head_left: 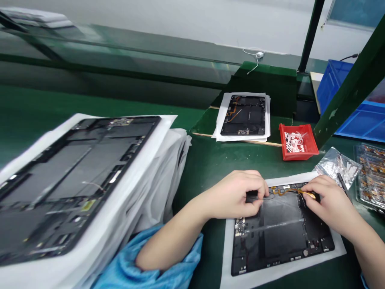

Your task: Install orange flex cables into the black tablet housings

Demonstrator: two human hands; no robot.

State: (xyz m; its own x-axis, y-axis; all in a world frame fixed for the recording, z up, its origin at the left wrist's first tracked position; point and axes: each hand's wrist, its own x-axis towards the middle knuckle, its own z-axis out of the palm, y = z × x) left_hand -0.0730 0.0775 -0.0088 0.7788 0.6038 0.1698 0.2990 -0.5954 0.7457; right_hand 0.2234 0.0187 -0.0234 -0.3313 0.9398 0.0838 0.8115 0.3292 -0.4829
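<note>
A black tablet-like device housing [282, 237] lies open on a white sheet, its inner parts facing up. My left hand [240, 194] is over its upper left edge, thumb and forefinger pinched on a thin black wire [272, 197]. My right hand [329, 200] is at the upper right edge, its fingertips closed at the end of an orange flex cable [281, 192] that runs along the housing's top. Part of the grip on the right is hidden by the fingers. A dark slim tool [342, 182] shows just behind this hand; whether it is touched I cannot tell.
Left, similar housings [75, 172] are stacked with white sheets. Another housing [245, 114] lies at the back. A red bin [300, 156] of small white parts, a clear bag [333, 160], clear trays [373, 172], a green post [351, 88] and blue crates [361, 124] stand right.
</note>
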